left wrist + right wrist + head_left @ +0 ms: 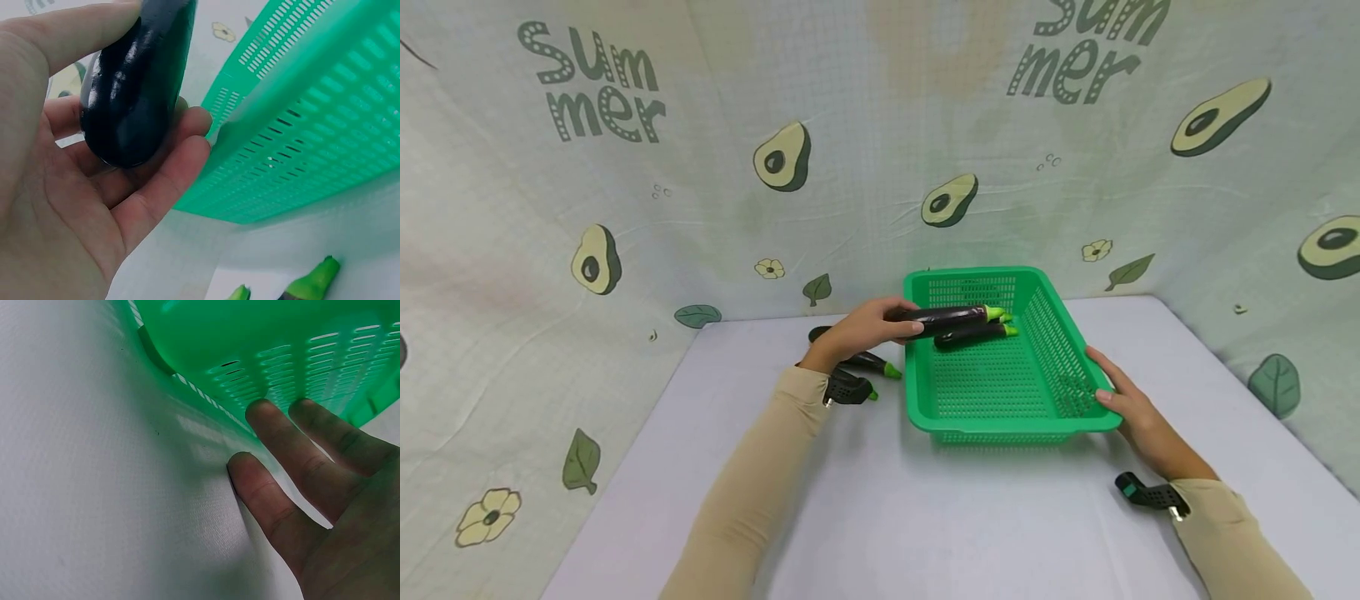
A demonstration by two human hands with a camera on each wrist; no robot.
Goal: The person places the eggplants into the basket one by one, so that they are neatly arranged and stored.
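Note:
My left hand [868, 327] grips a dark, glossy eggplant [951, 318] by its blunt end, over the left rim of a green plastic basket [992, 425]. Its green stem points right, above the basket's inside. In the left wrist view, the thumb and fingers wrap the eggplant [134, 94] beside the basket wall [312, 119]. Another eggplant [970, 336] lies inside the basket, with a further green stem just behind it. My right hand [1131, 408] holds the basket's right rim, thumb over the edge. Its other fingers [281, 434] lie along the slotted outer wall in the right wrist view.
Left of the basket, more eggplants [868, 361] lie on the white table [880, 517], partly hidden by the left hand and wrist. A cloth [865, 225] printed with avocados hangs behind the table and at both sides. Each wrist wears a black camera mount [1150, 495].

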